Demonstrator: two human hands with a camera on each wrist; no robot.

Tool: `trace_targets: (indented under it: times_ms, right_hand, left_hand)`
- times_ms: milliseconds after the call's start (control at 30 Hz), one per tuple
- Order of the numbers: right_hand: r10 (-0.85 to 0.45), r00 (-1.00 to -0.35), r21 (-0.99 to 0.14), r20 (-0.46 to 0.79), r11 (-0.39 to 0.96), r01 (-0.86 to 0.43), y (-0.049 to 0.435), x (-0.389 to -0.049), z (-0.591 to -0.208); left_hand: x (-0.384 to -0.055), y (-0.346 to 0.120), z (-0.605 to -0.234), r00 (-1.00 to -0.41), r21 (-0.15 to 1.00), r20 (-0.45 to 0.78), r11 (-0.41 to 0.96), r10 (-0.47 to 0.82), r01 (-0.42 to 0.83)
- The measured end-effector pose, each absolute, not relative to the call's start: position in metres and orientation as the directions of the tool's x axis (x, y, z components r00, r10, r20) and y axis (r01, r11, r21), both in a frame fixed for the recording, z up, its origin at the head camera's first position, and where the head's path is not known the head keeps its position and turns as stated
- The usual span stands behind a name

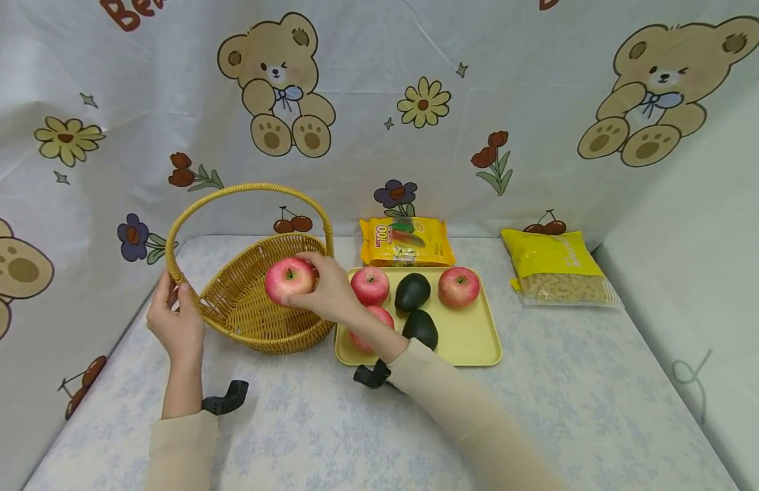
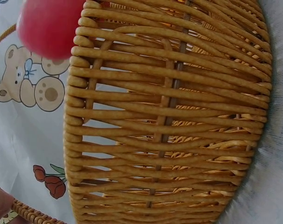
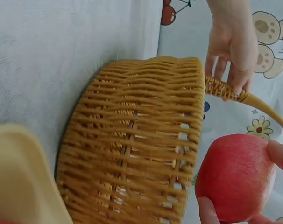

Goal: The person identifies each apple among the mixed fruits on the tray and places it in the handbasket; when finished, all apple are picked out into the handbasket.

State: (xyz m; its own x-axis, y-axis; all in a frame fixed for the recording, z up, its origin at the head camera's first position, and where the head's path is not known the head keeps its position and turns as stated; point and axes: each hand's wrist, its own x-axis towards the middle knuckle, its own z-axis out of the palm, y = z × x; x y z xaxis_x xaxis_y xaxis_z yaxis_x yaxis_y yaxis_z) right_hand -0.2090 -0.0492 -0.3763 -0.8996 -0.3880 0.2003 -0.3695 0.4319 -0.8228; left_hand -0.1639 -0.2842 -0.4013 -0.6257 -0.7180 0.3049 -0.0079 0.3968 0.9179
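A wicker basket (image 1: 256, 300) with a tall arched handle stands at the left of the table. My left hand (image 1: 178, 320) grips the base of that handle on its left side, thumb and fingers around it, as the right wrist view also shows. In my right hand (image 1: 324, 290) is a red apple (image 1: 290, 281), held between thumb and fingers above the basket's right half. The apple (image 3: 237, 177) appears beside the basket rim in the right wrist view. No other fruit shows inside the basket.
Right of the basket lies a pale yellow tray (image 1: 471, 341) with several apples and two avocados (image 1: 412, 292). Behind it stands an orange-yellow snack packet (image 1: 406, 242). A yellow bag (image 1: 560, 267) with a see-through lower part lies at the right. A patterned cloth hangs behind the table.
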Motion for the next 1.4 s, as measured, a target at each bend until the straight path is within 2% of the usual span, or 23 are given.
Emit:
trace_targets:
  times_ms: [700, 1100, 1400]
  right_hand:
    - [-0.269, -0.959, -0.847, 0.094, 0.484, -0.219, -0.123, -0.230, -0.400]
    - [-0.215, -0.974, -0.848, 0.072, 0.501, -0.173, -0.129, -0.243, -0.420]
    - [-0.221, -0.975, -0.822, 0.020, 0.552, -0.142, -0.131, -0.248, -0.424]
  left_hand:
    - [-0.162, -0.284, -0.401, -0.614, 0.909, 0.335, 0.417, -0.715, 0.011]
    - [-0.163, -0.283, -0.403, -0.621, 0.913, 0.315, 0.407, -0.718, -0.007]
    - [-0.164, -0.283, -0.404, -0.618, 0.908, 0.321, 0.418, -0.718, -0.014]
